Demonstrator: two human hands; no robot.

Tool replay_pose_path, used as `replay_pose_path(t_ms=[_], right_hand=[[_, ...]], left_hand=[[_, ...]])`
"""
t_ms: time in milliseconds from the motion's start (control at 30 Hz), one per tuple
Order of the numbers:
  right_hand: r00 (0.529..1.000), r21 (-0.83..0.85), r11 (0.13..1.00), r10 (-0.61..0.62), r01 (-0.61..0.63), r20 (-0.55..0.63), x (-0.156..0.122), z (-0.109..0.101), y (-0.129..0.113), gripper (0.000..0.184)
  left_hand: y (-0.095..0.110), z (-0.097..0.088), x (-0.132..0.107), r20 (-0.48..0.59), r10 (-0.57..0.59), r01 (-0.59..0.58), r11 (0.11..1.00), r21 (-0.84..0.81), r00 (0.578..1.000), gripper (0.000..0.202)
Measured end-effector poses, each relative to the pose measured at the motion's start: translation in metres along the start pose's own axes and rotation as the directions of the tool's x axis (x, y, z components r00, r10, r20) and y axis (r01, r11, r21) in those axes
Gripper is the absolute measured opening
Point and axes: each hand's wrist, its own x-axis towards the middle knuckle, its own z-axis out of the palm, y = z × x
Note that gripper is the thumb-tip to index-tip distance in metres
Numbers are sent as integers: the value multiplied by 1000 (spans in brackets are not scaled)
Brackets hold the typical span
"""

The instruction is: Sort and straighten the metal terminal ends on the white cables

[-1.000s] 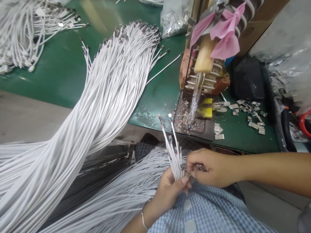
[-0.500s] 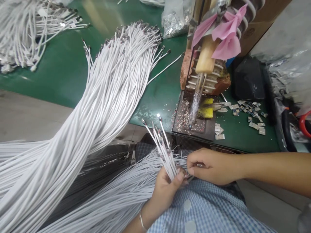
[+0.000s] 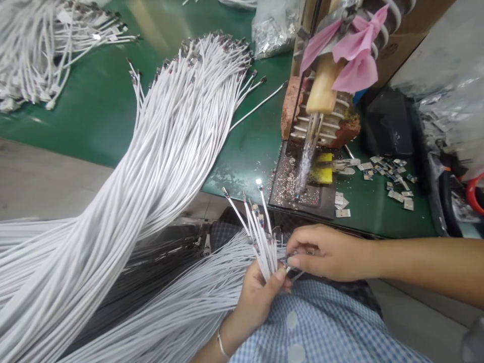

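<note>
My left hand is closed around a small bundle of white cables. Their ends fan upward, with tiny metal plugs and coloured wires at the tips. Close by on its right, my right hand is curled, thumb and fingertips pinched at a cable end beside the left thumb. A small metal connector shows between its fingers; the exact contact at the fingertips is too small to make out. More loose white cables trail from the left hand across the lap to the lower left.
A thick bunch of white cables hangs over the green table. A soldering iron, tied with pink cloth, points down at a solder-speckled plate. Loose metal connectors and scissors with a red handle lie at right.
My right hand has shifted slightly left and up, its fingers now more opened around the connector. The cable tips in my left hand have tilted a little to the right.
</note>
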Motion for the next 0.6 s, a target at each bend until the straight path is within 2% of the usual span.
replay_pose_path(t_ms=[333, 600], right_hand=[[988, -43, 987, -155, 155, 2, 0, -1, -1, 17], [995, -80, 991, -103, 104, 21, 0, 0, -2, 18]], left_hand=[[3, 0, -1, 84, 13, -18, 998, 55, 996, 14], [4, 1, -2, 76, 6, -9, 999, 40, 997, 15]])
